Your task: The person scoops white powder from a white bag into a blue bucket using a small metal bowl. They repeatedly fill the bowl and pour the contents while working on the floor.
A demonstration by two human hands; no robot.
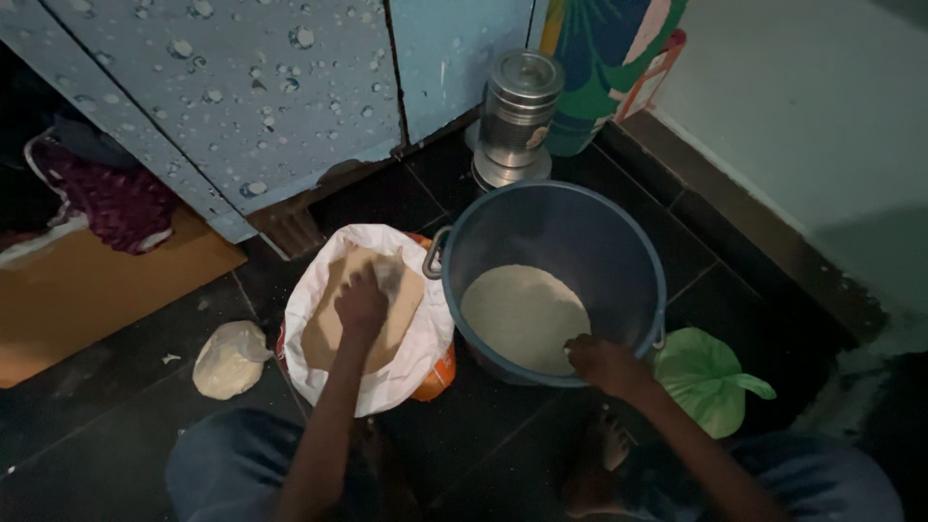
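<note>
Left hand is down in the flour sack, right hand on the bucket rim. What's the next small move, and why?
Probably lift the left hand out of the white sack and carry its flour across to the blue bucket. That hand is sunk in the sack's flour, the bucket beside it already holds a pale mound, and the right hand grips the near rim, seemingly steadying it.

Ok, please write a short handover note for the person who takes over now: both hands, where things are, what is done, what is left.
Left hand: inside the open white sack, down in the flour; whether it grips any cannot be told.
Right hand: resting on the near rim of the blue bucket.
Things: the sack stands on the floor, touching the bucket's left side. A steel canister stands behind the bucket, a green bag to its right.
Done: a layer of flour already lies in the bucket.
Left: much flour remains in the sack.
</note>
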